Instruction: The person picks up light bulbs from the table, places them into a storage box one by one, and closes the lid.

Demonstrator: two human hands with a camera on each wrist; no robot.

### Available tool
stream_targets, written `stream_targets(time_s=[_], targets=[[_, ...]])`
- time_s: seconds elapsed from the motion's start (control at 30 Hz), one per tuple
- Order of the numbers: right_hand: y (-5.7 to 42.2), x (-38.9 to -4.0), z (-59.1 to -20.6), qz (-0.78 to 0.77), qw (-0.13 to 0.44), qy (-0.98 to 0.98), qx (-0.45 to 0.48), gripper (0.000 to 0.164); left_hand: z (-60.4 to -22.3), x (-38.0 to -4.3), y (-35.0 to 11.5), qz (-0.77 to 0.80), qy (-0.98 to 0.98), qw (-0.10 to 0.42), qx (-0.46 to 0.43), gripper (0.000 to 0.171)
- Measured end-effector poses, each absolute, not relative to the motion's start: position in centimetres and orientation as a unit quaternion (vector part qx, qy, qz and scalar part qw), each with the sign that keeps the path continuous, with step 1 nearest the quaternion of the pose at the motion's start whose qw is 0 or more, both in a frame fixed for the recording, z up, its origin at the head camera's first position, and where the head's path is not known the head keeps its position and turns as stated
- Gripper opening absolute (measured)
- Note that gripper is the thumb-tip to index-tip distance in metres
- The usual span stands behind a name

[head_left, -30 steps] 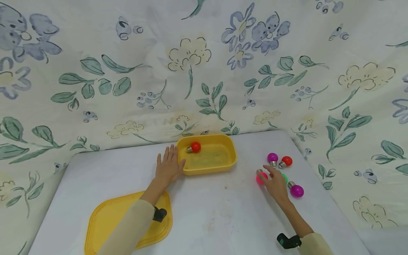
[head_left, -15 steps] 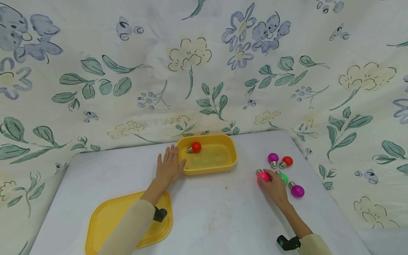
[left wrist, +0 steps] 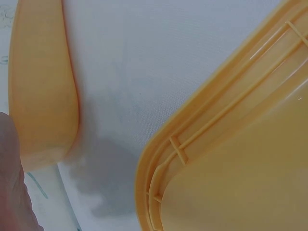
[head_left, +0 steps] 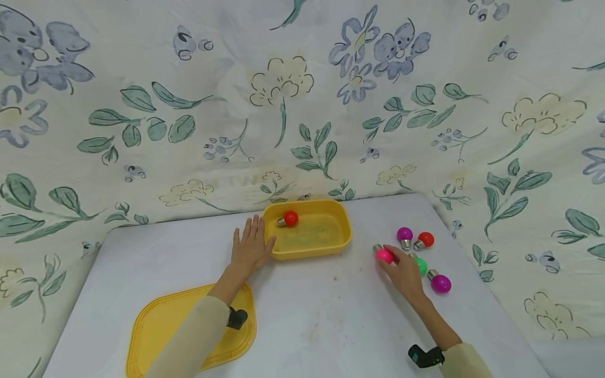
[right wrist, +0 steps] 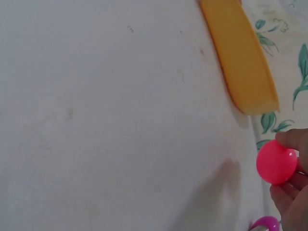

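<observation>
My right hand (head_left: pixel 405 274) pinches a pink light bulb (head_left: pixel 384 255) between thumb and fingers; its metal base points away toward the back. In the right wrist view the pink bulb's round end (right wrist: pixel 275 162) shows between the fingertips. My left hand (head_left: pixel 249 248) lies with straight fingers against the left side of a yellow bin (head_left: pixel 312 254). Inside that bin, at its left, is a red light bulb (head_left: pixel 290 218). Close to my right hand lie a green bulb (head_left: pixel 420 265), a purple bulb (head_left: pixel 441 284), another purple bulb (head_left: pixel 404 234) and a red bulb (head_left: pixel 426 239).
A yellow lid or tray (head_left: pixel 160 320) lies on the white table (head_left: pixel 307 310) under my left forearm. A floral cloth (head_left: pixel 283 115) hangs behind the table. The table's right edge runs just past the loose bulbs.
My right hand has closed its fingers on the pink bulb and shifted it slightly left and back, apart from the green one. My left hand has stayed at the bin.
</observation>
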State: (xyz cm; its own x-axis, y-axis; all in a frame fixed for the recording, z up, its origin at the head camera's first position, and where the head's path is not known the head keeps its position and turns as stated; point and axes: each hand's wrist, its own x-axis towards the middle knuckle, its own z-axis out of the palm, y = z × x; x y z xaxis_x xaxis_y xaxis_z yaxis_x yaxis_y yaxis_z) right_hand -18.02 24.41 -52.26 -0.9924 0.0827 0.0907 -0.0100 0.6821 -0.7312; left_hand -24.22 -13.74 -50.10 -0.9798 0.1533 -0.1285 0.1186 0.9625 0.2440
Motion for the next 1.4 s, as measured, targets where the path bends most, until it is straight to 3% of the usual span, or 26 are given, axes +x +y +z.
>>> stream_targets(time_s=[0.47, 0.77, 1.4], targets=[[19.7, -21.5, -48.5, 0.428, 0.053, -0.901, 0.048, 0.047, -50.0, -24.1, -13.9, 0.131, 0.986, 0.074, 0.065, 0.073], [16.3, -24.2, -48.0, 0.425, 0.045, -0.894, 0.135, 0.043, -50.1, -24.0, -13.8, 0.135, 0.986, 0.07, 0.069, 0.073], [11.0, -30.2, -49.3, 0.406, -0.029, -0.901, 0.147, 0.041, -50.1, -24.1, -13.9, 0.127, 0.987, 0.074, 0.072, 0.074]])
